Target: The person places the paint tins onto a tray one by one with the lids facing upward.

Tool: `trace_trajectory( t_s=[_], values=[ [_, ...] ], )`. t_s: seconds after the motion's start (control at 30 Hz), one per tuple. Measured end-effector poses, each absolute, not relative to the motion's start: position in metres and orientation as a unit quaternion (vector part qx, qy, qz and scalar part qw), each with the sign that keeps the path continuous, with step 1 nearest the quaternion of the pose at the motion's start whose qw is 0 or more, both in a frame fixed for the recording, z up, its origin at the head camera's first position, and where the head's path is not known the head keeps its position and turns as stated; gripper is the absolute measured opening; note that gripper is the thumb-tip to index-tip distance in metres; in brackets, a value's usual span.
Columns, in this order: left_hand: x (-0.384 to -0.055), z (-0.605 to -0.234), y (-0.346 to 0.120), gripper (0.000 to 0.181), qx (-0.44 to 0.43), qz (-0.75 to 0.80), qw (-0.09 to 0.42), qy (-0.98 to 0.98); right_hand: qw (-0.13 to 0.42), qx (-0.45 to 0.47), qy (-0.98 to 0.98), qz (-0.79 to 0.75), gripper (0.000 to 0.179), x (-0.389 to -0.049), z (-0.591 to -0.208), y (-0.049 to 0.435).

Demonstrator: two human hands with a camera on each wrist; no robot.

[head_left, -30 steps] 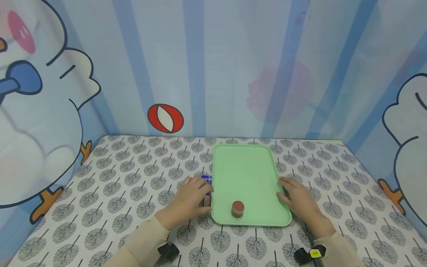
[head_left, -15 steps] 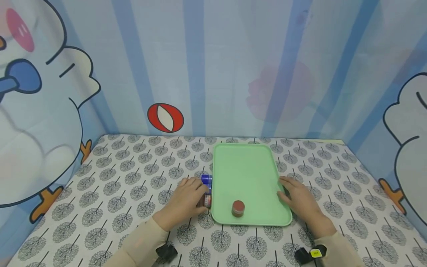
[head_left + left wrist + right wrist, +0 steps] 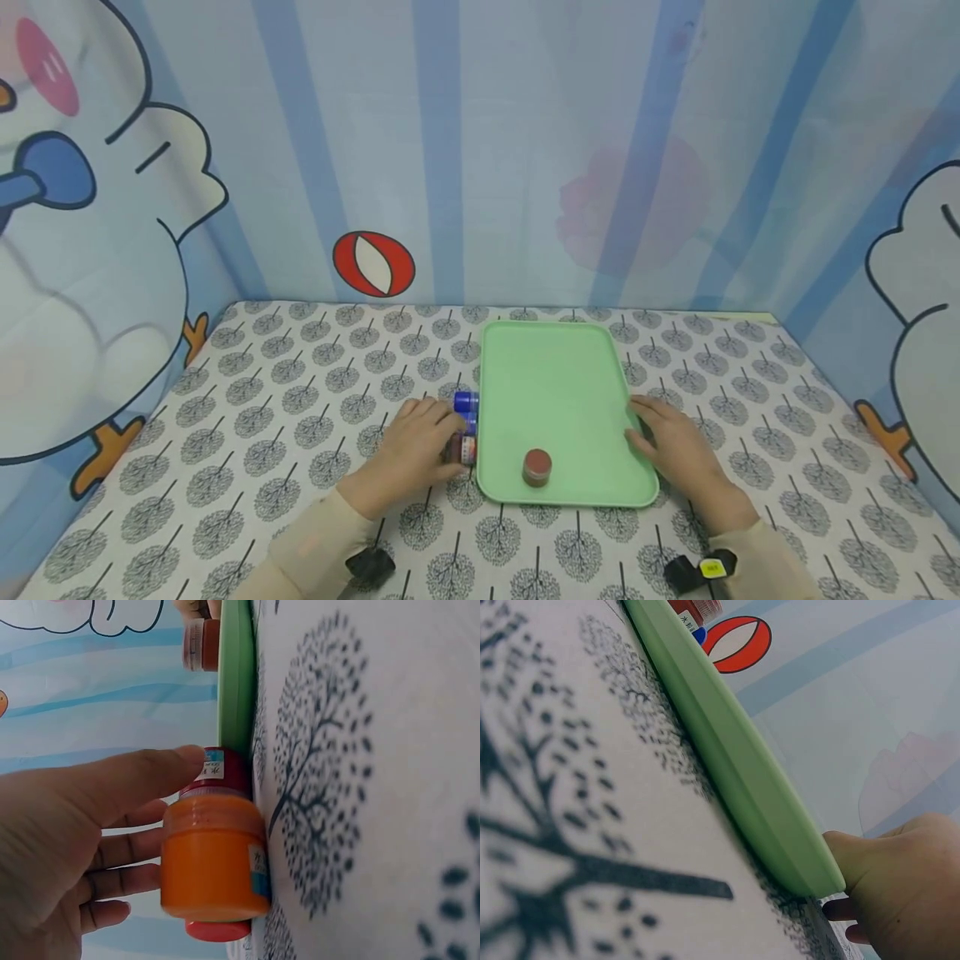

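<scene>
In the head view, my left hand (image 3: 405,450) lies left of the green tray (image 3: 558,383), at a row of small paint jars. Up close, its thumb reaches over the dark red paint jar (image 3: 234,774). The fingers extend behind an orange paint jar (image 3: 214,859), which hides some fingertips. A brighter red jar (image 3: 217,930) shows below the orange one. Two blue-topped jars (image 3: 465,402) line the tray's left edge. My right hand (image 3: 675,454) rests at the tray's right rim with thumb and fingers against it. Inside the tray stands a red-brown jar (image 3: 537,467).
A tree-patterned cloth (image 3: 315,475) covers the table. Behind it hangs a pale blue striped curtain (image 3: 495,150) with cartoon figures. Black straps with small devices sit on both wrists, such as the one on the right (image 3: 701,571).
My left hand has drawn slightly left, away from the tray, so more of the blue-topped jars and a white label is uncovered. My right hand, the tray and its jar stay put.
</scene>
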State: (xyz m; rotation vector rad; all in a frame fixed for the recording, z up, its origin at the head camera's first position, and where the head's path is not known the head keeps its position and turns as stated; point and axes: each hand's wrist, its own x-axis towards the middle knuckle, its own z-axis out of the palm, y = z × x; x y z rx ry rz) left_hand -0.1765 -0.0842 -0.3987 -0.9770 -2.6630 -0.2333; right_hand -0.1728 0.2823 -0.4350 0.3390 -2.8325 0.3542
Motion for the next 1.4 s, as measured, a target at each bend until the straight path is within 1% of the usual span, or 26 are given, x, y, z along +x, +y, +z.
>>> trace_trajectory(
  t_s=[0.17, 0.4, 0.63, 1.0, 1.4],
  values=[
    [-0.176, -0.397, -0.091, 0.05, -0.342, -0.087, 0.155, -0.923, 0.13, 0.116, -0.977, 0.121, 0.049, -0.173, -0.432, 0.282],
    [-0.173, -0.398, -0.103, 0.051, -0.338, -0.093, 0.143, -0.925, 0.124, 0.116, -0.978, 0.118, 0.05, -0.173, -0.431, 0.284],
    [-0.169, -0.399, -0.111, 0.049, -0.342, -0.094, 0.143, -0.924, 0.127, 0.119, -0.978, 0.119, 0.049, -0.173, -0.432, 0.284],
    [-0.161, -0.403, -0.114, 0.042, -0.34, -0.065, 0.112, -0.932, 0.127, 0.12, -0.977, 0.124, 0.049, -0.173, -0.433, 0.285],
    [-0.158, -0.405, -0.113, 0.043, -0.349, -0.034, 0.133, -0.927, 0.129, 0.121, -0.977, 0.121, 0.049, -0.172, -0.433, 0.283]
  ],
)
